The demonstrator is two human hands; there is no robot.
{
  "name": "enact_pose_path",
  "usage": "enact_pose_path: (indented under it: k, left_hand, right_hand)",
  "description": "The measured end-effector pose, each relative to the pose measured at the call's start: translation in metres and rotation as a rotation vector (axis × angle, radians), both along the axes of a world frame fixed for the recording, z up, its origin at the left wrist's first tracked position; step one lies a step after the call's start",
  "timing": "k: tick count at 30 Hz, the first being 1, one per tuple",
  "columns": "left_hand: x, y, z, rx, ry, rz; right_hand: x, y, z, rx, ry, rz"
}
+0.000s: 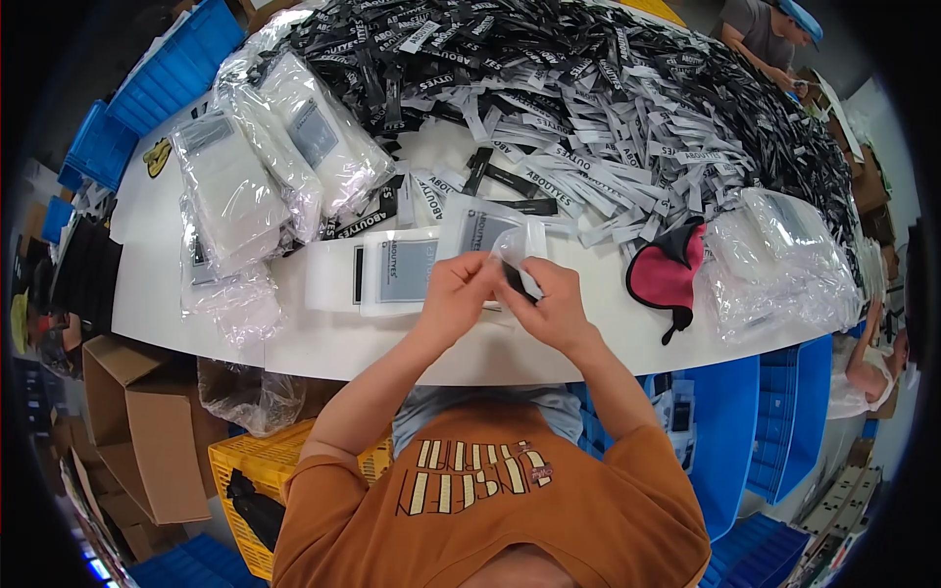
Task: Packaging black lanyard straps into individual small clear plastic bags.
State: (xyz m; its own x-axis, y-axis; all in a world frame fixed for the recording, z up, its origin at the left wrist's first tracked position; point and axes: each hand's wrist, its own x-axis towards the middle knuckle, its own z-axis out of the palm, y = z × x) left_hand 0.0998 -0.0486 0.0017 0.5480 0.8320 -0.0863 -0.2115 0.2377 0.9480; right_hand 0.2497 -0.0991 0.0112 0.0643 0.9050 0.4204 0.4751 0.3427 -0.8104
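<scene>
Over the near middle of the white table, my left hand (459,292) pinches the edge of a frosted plastic bag (480,225) with a grey printed panel. My right hand (552,302) is closed on a small black packet (520,282), close against the bag's opening. The fingertips of both hands almost meet there. Left of my left hand lie more flat frosted bags (404,269) with grey panels, overlapping. Beyond the hands spreads a big heap of slim black and white packets (588,127); a few black ones (520,181) lie just past the bag.
Plastic-wrapped bundles of bags (230,191) are stacked at left, with another wrapped bundle (779,260) at right. A pink and black cloth item (667,272) lies right of my hands. Below the table edge stand a yellow crate (245,461), cardboard boxes (162,441) and blue bins (720,421). Other people work nearby.
</scene>
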Motion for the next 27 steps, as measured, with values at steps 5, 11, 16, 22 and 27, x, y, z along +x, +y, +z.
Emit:
enact_pose_path:
  k: [5, 11, 16, 22, 27]
  left_hand:
    - [0.01, 0.0, 0.009, 0.493, 0.197, 0.123]
    - [0.007, 0.036, 0.004, 0.787, 0.386, 0.082]
    - [0.01, 0.046, 0.013, 0.786, 0.335, 0.12]
    - [0.0, 0.048, 0.042, 1.505, 0.59, 0.351]
    - [0.007, 0.05, 0.038, 1.382, 0.529, 0.467]
  right_hand:
    - [0.005, 0.008, -0.008, -0.103, 0.112, -0.03]
    - [0.001, 0.007, 0.007, 0.121, -0.424, -0.061]
    - [-0.006, 0.009, 0.014, 0.225, -0.224, -0.029]
    - [0.011, 0.026, 0.002, 0.278, -0.187, -0.216]
    - [-0.009, 0.018, 0.003, 0.239, -0.196, -0.194]
